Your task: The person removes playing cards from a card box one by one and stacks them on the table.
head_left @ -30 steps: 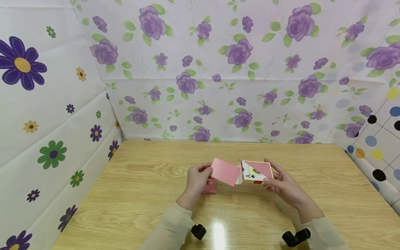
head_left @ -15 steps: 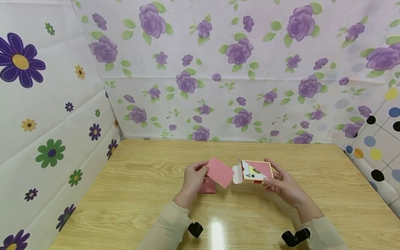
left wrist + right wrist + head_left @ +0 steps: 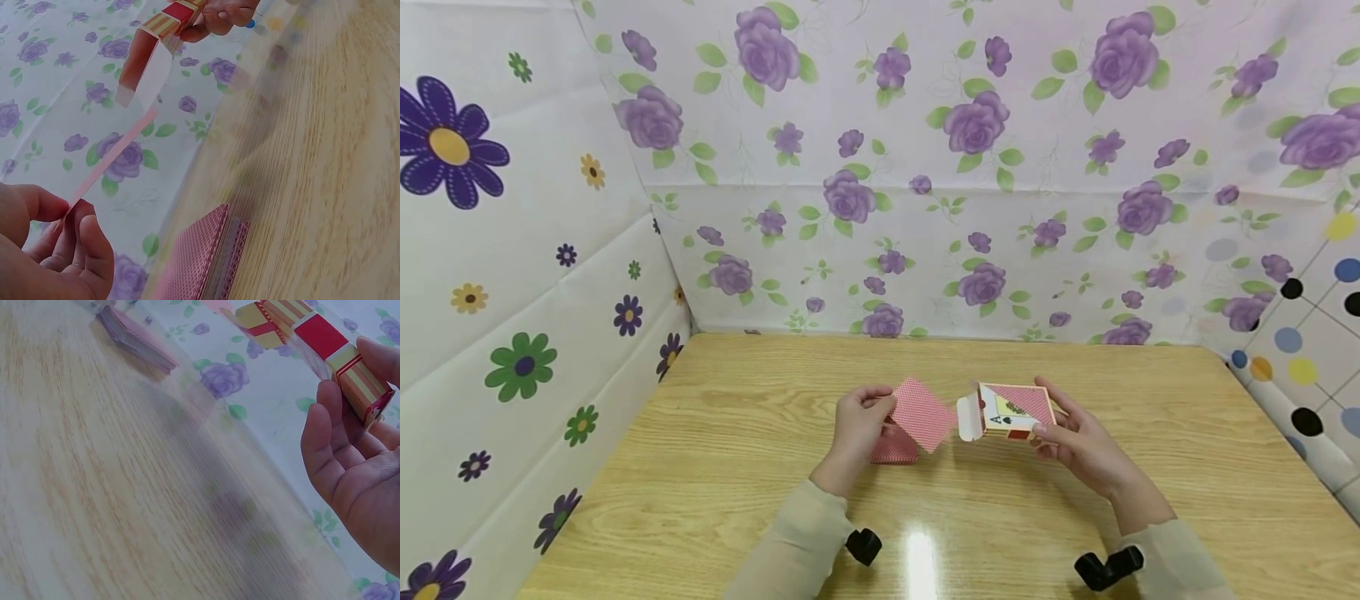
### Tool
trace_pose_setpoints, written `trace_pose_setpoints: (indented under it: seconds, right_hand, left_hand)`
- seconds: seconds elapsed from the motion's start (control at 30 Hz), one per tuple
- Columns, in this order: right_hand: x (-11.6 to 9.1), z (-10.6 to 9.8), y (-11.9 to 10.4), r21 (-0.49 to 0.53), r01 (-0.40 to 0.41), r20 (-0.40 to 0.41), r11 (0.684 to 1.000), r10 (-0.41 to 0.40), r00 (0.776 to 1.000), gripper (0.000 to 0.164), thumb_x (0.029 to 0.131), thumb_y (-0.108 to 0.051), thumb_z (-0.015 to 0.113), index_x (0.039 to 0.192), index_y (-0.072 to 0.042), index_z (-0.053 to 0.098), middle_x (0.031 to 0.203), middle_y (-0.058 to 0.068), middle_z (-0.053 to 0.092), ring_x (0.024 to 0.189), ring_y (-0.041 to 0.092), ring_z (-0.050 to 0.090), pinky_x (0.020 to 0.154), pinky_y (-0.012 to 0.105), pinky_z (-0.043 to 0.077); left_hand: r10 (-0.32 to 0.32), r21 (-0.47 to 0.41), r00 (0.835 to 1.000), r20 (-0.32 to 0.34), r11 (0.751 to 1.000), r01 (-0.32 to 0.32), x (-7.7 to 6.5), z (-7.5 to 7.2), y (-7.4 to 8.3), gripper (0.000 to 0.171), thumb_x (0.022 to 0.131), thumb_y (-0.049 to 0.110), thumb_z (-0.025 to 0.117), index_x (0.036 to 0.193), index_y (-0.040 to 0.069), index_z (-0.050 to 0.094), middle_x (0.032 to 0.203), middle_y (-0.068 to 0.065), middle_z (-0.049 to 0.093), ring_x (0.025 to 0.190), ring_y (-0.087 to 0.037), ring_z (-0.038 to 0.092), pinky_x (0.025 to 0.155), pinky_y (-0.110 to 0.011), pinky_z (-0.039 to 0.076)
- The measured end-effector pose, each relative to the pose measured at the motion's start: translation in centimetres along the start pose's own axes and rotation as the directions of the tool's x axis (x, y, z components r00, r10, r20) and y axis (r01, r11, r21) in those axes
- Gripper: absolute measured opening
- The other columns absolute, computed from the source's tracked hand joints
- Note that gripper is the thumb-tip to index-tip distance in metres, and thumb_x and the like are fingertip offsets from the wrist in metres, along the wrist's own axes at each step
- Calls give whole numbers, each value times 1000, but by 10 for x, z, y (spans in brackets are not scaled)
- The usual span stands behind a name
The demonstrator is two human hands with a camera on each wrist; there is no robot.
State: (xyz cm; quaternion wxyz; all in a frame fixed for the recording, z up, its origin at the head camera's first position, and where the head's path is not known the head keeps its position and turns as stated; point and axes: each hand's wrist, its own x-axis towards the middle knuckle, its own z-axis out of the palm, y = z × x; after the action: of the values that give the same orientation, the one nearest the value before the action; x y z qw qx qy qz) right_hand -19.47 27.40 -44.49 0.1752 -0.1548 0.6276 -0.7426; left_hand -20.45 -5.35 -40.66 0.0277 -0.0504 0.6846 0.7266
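A left hand (image 3: pixel 853 427) is pinching a red-backed playing card (image 3: pixel 923 414) by its near edge, between thumb and fingers, and is holding it above the table (image 3: pixel 722 483). A pile of cards (image 3: pixel 895 448) is lying on the wood beneath. A right hand (image 3: pixel 1078 440) is gripping a card box (image 3: pixel 1018 411) by its far end, thumb and fingers on opposite sides; the open flap (image 3: pixel 967 419) is facing the card, just beside it, though touching or apart is hard to tell. The card is looking light, thin, springy and probably slick, so an edge pinch is suiting it. The box is seeming light and easily crushed, calling for gentle pressure along its sides.
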Motion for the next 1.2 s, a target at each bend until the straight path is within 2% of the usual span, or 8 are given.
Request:
trace_pose_setpoints:
  seconds: [0.17, 0.3, 0.33, 0.57, 0.67, 0.8, 1.07, 1.2]
  right_hand:
    - [-1, 0, -1, 19, 9, -1, 1000, -9, 1000, 74, 99, -3, 43, 153, -28, 1, 114, -2, 60, 86, 11, 64, 76, 27, 56]
    - [-2, 0, -2, 50, 16, 12, 999, -16, 1000, 71, 100, -2, 41, 153, -29, 2, 109, 0, 62, 86, 11, 64, 75, 26, 55]
    - [-2, 0, -2, 58, 20, 20, 998, -21, 1000, 71, 100, -2, 40, 153, -29, 2, 109, 0, 63, 87, 11, 64, 75, 26, 55]
    - [-1, -1, -2, 120, 27, 45, 992, -33, 998, 68, 101, -3, 37, 153, -28, 2, 107, -1, 66, 87, 11, 63, 76, 26, 54]
    - [-1, -1, -3, 157, 42, 71, 987, -54, 996, 69, 101, -1, 35, 153, -24, -3, 108, -1, 66, 87, 11, 63, 76, 26, 54]
    - [-2, 0, -4, 174, 47, 88, 984, -63, 994, 70, 101, -1, 33, 152, -19, -12, 121, -1, 60, 88, 12, 62, 77, 27, 55]
    - [-2, 0, -5, 169, 26, 75, 985, -39, 996, 70, 101, -2, 34, 152, -19, -12, 124, -2, 57, 87, 13, 61, 76, 27, 54]
    - [-2, 0, -6, 162, 24, 75, 987, -37, 996, 69, 101, -2, 33, 152, -19, -11, 124, -2, 57, 88, 13, 61, 77, 27, 54]
  left_hand:
    - [-3, 10, 1000, -8, 1000, 3, -11, -1, 15, 26, 90, 2, 58, 112, -12, 57, 87, -17, 65, 56, -9, 55, 53, -21, 51]
    - [-2, 21, 1000, -17, 1000, 2, -11, -3, 17, 24, 90, 3, 58, 111, -10, 58, 88, -17, 65, 57, -10, 56, 57, -25, 52]
    - [-1, 20, 1000, -16, 1000, 2, -10, -4, 17, 24, 90, 3, 58, 111, -10, 59, 89, -17, 65, 57, -10, 56, 57, -25, 53]
    - [11, 35, 999, -42, 999, -9, 14, -9, -14, 23, 90, 8, 61, 109, -4, 62, 85, -8, 66, 58, -9, 57, 54, -22, 52]
    - [11, 52, 999, -47, 999, -9, 16, -11, -15, 23, 91, 9, 61, 109, -4, 62, 87, -9, 65, 59, -9, 57, 54, -22, 53]
    - [15, 76, 998, -56, 997, -11, 20, -15, -16, 22, 91, 10, 61, 109, -3, 63, 87, -10, 65, 58, -8, 56, 52, -21, 52]
    - [-1, 105, 997, -76, 994, 9, 26, -20, -17, 19, 91, 8, 60, 105, -2, 67, 78, -5, 63, 59, -9, 55, 50, -21, 51]
    - [-26, 121, 998, -63, 992, 33, 28, -22, -17, 20, 92, 8, 58, 108, -1, 67, 81, -6, 60, 59, -10, 54, 52, -22, 51]
